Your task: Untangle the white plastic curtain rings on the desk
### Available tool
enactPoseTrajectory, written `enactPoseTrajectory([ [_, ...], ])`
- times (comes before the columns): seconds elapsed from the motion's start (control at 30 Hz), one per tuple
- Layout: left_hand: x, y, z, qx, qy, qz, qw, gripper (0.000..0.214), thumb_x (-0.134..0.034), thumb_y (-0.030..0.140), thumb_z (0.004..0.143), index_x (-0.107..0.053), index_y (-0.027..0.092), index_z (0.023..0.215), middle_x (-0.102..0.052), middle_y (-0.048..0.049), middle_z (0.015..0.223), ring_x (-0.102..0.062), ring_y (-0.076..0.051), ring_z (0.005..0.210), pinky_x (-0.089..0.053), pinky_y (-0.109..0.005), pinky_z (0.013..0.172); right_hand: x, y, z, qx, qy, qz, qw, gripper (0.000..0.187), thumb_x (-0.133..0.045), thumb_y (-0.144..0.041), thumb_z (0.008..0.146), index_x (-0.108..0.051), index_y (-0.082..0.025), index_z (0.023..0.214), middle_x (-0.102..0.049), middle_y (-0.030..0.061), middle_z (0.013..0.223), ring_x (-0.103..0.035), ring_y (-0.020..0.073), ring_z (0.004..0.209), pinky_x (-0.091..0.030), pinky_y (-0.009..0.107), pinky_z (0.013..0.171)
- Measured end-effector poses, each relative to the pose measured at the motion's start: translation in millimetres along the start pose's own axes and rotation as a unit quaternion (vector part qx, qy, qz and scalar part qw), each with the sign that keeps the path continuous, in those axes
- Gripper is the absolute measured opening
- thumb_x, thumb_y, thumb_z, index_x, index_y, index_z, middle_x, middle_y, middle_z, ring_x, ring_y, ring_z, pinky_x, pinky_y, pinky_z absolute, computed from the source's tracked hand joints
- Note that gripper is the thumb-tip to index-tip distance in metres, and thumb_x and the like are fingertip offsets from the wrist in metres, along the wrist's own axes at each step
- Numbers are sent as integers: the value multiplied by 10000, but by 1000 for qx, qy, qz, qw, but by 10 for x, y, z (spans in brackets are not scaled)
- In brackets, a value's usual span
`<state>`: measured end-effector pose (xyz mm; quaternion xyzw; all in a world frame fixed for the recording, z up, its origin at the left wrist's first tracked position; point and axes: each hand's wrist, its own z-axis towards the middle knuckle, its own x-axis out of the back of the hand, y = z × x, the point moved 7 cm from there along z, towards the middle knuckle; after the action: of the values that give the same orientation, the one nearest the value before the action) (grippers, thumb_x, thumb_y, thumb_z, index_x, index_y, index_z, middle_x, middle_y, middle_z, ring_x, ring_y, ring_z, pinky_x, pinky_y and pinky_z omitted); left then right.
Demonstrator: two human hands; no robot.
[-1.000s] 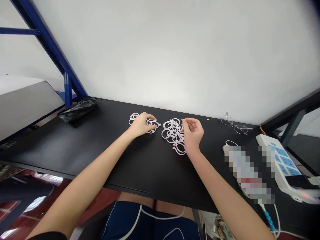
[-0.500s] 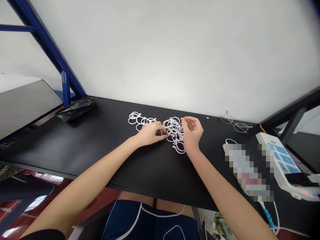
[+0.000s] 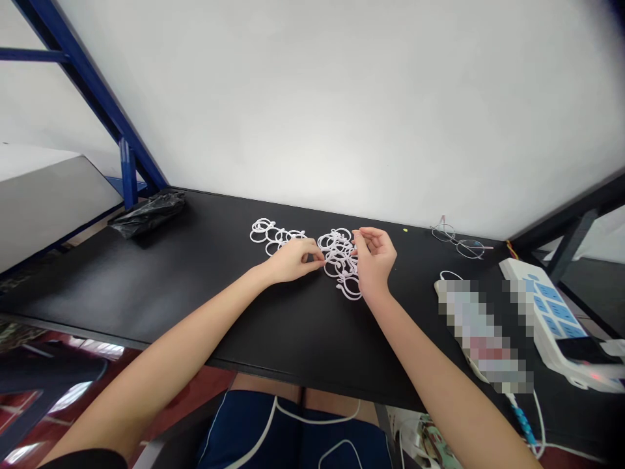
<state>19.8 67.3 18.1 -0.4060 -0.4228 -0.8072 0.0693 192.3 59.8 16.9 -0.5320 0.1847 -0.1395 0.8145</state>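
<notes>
No legible text, label or number anywhere.

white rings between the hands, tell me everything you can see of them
The white rings are a loose tangle of thin hoops, plastic by the look, some with small knobs, lying flat and overlapping on the black table. The left hand touches the pile's left edge with its fingertips; the right hand curls at its right edge. Whether either grips a ring is unclear.
</notes>
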Motion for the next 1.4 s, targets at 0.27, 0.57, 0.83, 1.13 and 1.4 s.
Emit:
enactPoseTrajectory([
  [0.27, 150, -8, -5, 19, 83, -94, 992, 151, -652, 295, 845, -716, 158, 832, -621, -10, 803, -418, -55, 533, -363, -216, 539, -105, 8, -37, -30, -63, 1, 998, 192, -720, -318, 758, -680, -162, 862, -703, 61, 835, -657, 166, 713, -506, 229, 470],
  [0.57, 159, -14, -3, 41, 84, -134, 986, 215, -649, 356, 844, -717, 152, 842, -631, -27, 829, -435, -59, 550, -363, -213, 518, -255, -75, -174, -39, -151, -32, 987, 275, -722, -404, 755, -737, -176, 909, -728, 70, 915, -681, 188, 769, -550, 256, 513],
  [0.83, 96, -32, 0, 34, 53, -150, 987, 272, -644, 409, 840, -712, 148, 876, -639, -36, 833, -457, -69, 574, -380, -204, 509, -249, -102, -153, -11, -159, -57, 986, 237, -720, -392, 761, -733, -187, 880, -689, 45, 815, -631, 149, 651, -531, 255, 491],
  [1.13, 104, -63, 1, 70, 54, -171, 981, 292, -683, 407, 809, -665, 142, 930, -654, -64, 1002, -555, -77, 647, -428, -194, 512, -250, -117, -151, 21, -164, -52, 985, 168, -696, -343, 791, -743, -193, 850, -682, 40, 855, -617, 137, 664, -531, 247, 499],
  [1.4, -41, -67, -2, 107, -46, -295, 948, 489, -726, 405, 780, -595, 161, 1183, -617, -120, 1167, -663, -244, 993, -596, -244, 549, -299, -76, -181, 2, -196, -20, 980, 156, -710, -351, 781, -743, -210, 838, -702, 34, 834, -656, 167, 713, -548, 262, 522],
])
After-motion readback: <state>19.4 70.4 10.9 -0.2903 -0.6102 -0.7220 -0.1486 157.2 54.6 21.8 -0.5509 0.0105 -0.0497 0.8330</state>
